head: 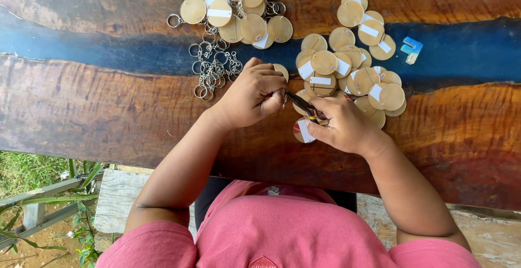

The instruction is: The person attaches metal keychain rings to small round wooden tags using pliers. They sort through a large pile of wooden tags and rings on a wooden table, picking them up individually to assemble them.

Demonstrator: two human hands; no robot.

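Soft, even daylight; sharp focus.

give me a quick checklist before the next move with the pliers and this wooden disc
1. Pliers held in right hand: ok.
2. Left hand pinching a disc at the plier tips: ok.
3. Ring seated in the tips: cannot tell, fingers hide it.
4. Loose key rings close to the left hand: ok.
5. Pile of plain discs beside the right hand: ok.
6. Finished keychains kept apart at the far side: ok.
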